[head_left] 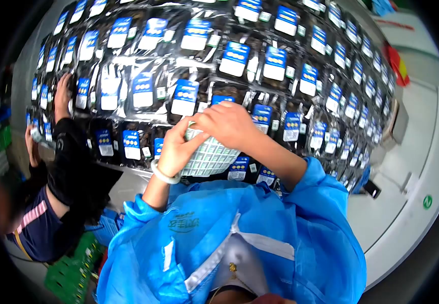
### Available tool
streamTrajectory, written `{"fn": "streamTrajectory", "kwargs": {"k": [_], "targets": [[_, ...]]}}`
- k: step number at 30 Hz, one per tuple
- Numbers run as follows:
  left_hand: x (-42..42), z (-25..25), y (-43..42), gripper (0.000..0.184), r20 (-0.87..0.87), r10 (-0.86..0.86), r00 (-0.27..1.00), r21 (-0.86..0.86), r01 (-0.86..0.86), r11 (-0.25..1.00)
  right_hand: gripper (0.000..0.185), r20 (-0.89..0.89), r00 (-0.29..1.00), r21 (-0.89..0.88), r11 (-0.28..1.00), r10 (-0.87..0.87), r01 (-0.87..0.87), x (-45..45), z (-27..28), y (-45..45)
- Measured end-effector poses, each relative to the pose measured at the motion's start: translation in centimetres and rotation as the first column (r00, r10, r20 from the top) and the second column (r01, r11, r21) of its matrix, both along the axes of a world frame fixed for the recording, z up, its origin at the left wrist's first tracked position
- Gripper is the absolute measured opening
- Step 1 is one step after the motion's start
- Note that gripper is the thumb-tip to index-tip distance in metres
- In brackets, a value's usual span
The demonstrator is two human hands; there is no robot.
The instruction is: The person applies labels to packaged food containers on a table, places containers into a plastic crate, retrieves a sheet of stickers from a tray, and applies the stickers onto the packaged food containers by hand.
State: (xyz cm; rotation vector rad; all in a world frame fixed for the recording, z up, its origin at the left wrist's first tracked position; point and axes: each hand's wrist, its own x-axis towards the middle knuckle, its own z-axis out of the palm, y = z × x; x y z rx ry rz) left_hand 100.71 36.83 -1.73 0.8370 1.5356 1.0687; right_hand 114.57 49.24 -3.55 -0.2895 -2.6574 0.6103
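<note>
Just in front of my chest is a sheet of small green-and-white stickers, printed in a grid. My left hand, with a white bracelet at the wrist, grips the sheet along its left side. My right hand is closed over the sheet's top edge, its fingertips meeting those of my left hand; whether a single sticker is pinched there is hidden. Both hands are over rows of clear-wrapped black packs with blue-and-white labels. Many packs also bear a small white-and-green sticker.
At the left, another person's hand reaches over the packs, and their other hand holds something small and white. A green crate stands low at the left. On the right are a white surface, a dark phone-like object and a cardboard box.
</note>
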Motion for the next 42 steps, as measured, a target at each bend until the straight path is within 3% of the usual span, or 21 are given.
{"fn": "streamTrajectory", "kwargs": {"k": [2,5,7,9,10,11,14,16,19,22,26,27,29,31,32,33,36,39,40,42], "targets": [[0.7,1.5,-0.2,0.031,-0.039,-0.059,0.998,-0.033,0.057,0.998,0.013,-0.012,0.999,0.028,0.999,-0.044,0.044,1.0,0.5,-0.7],[1.6,0.5,-1.8,0.018,0.019,-0.022,1.000,-0.043,0.023,0.999,0.014,-0.029,0.999,-0.089,0.995,-0.039,0.036,2.5,0.7,-1.8],[2.0,0.8,-2.2,0.014,-0.039,-0.042,0.998,-0.078,0.038,0.996,0.012,-0.120,0.990,-0.130,0.990,-0.072,0.056,3.4,1.3,-2.6],[2.2,1.4,-2.5,0.018,-0.105,-0.052,0.993,-0.102,0.041,0.994,0.016,-0.114,0.953,-0.329,0.916,-0.281,0.231,5.0,0.5,-3.5],[2.3,1.3,-2.8,0.019,-0.133,-0.036,0.991,-0.094,0.023,0.995,0.019,-0.010,0.952,-0.303,0.908,-0.307,0.289,6.5,1.1,-2.8],[2.3,1.3,-3.3,0.019,-0.161,-0.013,0.987,-0.089,-0.001,0.996,0.017,0.220,0.806,-0.760,0.422,-0.550,0.495,7.7,2.1,-2.7],[2.3,2.0,-3.9,0.018,-0.107,0.121,0.987,-0.074,-0.129,0.989,0.023,0.404,0.575,-0.717,0.143,-0.712,0.682,14.7,-0.3,0.4],[1.8,1.2,-4.9,0.017,-0.129,0.128,0.983,-0.062,-0.137,0.989,0.033,0.497,0.447,-0.612,0.065,-0.744,0.788,19.3,-2.1,1.6],[2.0,1.2,-5.7,0.019,-0.136,0.095,0.986,-0.093,-0.109,0.990,0.029,0.520,0.433,-0.692,-0.066,-0.736,0.719,22.7,-4.6,2.7],[2.9,1.4,-6.1,0.020,-0.152,0.037,0.988,-0.104,-0.054,0.993,0.031,0.558,0.408,-0.619,-0.035,-0.723,0.785,22.9,-6.9,3.5],[3.8,2.0,-7.1,0.021,-0.234,-0.017,0.972,-0.111,-0.009,0.994,0.038,0.527,0.333,-0.113,0.324,-0.782,0.939,22.7,-8.9,3.9],[3.7,1.9,-7.5,0.022,-0.254,-0.020,0.967,-0.106,-0.007,0.994,0.040,0.578,0.245,0.041,0.328,-0.778,0.944,22.0,-7.6,3.9],[3.4,1.6,-8.4,0.022,-0.292,-0.023,0.956,-0.100,-0.006,0.995,0.037,0.585,0.230,0.061,0.325,-0.778,0.944,20.4,-4.9,3.5],[3.2,1.4,-9.0,0.023,-0.299,-0.005,0.954,-0.114,-0.030,0.993,0.030,0.343,0.542,-0.400,0.403,-0.767,0.823,19.2,-6.1,3.2],[3.0,1.1,-9.3,0.023,-0.306,-0.011,0.952,-0.124,-0.029,0.992,0.023,0.408,0.617,-0.691,0.214,-0.673,0.691,18.4,-6.6,2.8],[2.9,0.9,-9.5,0.022,-0.311,-0.015,0.950,-0.129,-0.026,0.991,0.022,0.408,0.687,-0.823,0.083,-0.602,0.562,17.0,-6.0,2.4],[3.3,1.3,-9.5,0.020,-0.296,-0.023,0.955,-0.111,-0.011,0.994,0.024,0.387,0.721,-0.812,0.158,-0.575,0.562,14.1,-7.0,2.5],[3.4,2.0,-9.5,0.020,-0.321,-0.064,0.945,-0.148,0.017,0.989,0.028,0.430,0.653,-0.494,0.443,-0.623,0.748,12.6,-9.4,3.0],[3.4,1.7,-9.8,0.020,-0.325,-0.060,0.944,-0.148,0.011,0.989,0.032,0.557,0.591,-0.411,0.424,-0.584,0.807,12.3,-9.1,3.2],[3.4,1.5,-10.2,0.021,-0.330,-0.059,0.942,-0.137,0.014,0.991,0.038,0.583,0.505,-0.146,0.530,-0.636,0.835,11.6,-7.8,3.0]]}}
